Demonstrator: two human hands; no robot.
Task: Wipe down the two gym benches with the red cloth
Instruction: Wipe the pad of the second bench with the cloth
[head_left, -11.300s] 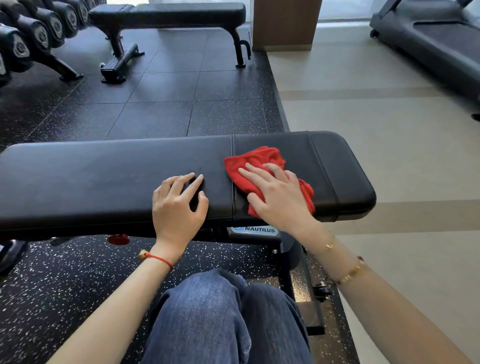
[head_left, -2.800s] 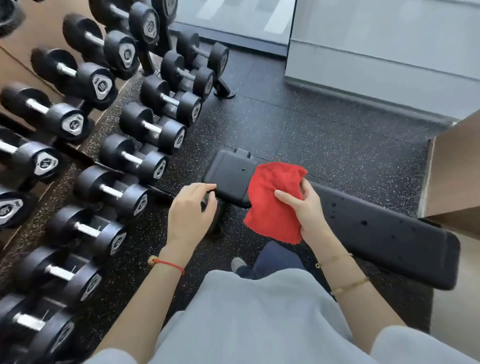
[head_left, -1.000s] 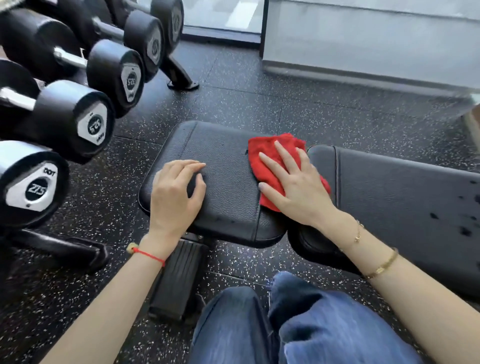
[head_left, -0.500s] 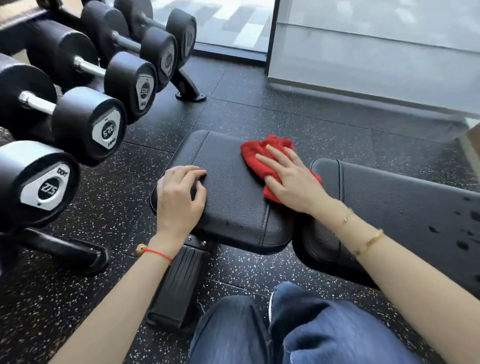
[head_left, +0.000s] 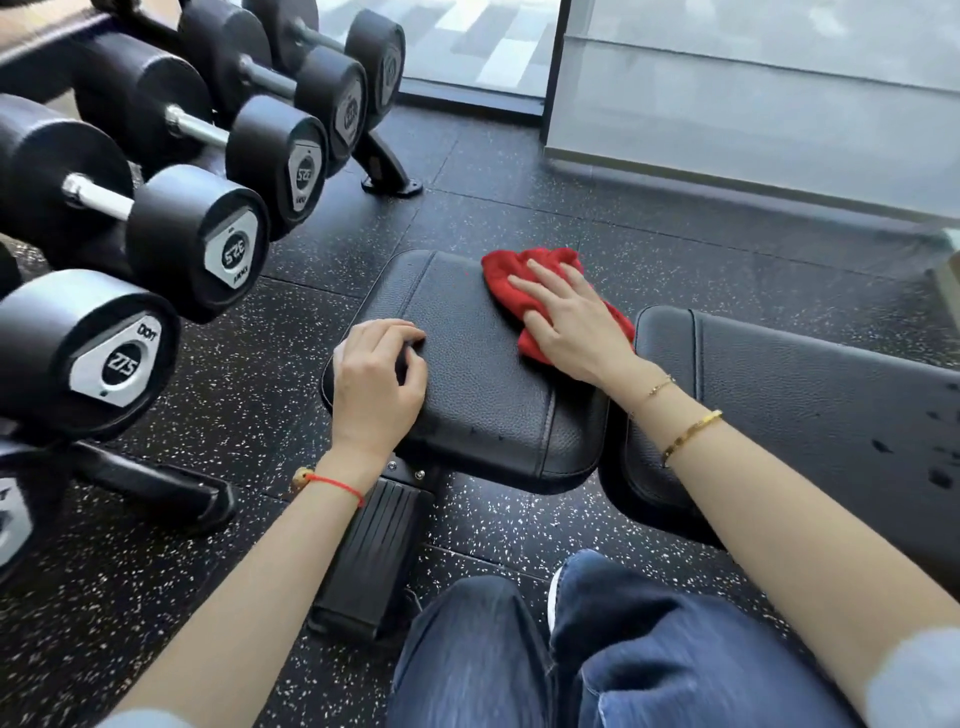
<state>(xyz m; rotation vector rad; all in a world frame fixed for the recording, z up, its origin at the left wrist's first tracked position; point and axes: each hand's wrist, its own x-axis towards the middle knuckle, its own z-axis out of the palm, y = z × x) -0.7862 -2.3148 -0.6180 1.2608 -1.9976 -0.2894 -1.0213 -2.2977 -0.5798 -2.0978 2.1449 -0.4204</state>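
Observation:
A black gym bench lies across the middle, with a small seat pad (head_left: 478, 374) on the left and a long back pad (head_left: 810, 395) on the right. The red cloth (head_left: 519, 275) is bunched on the far right part of the seat pad. My right hand (head_left: 571, 322) presses flat on the cloth with the fingers spread. My left hand (head_left: 376, 387) rests on the seat pad's near left corner, fingers curled over the edge. Dark wet spots mark the back pad at the far right (head_left: 935, 473).
A rack of black dumbbells (head_left: 197, 244) fills the left side, close to the bench end. The bench's foot (head_left: 374, 561) stands on speckled rubber floor beneath my left wrist. My knees in blue jeans (head_left: 597, 660) are in front. A glass wall (head_left: 753, 104) runs behind.
My right hand has slid the red cloth a little farther back along the seat pad's right side. My left hand has stayed on the near left corner.

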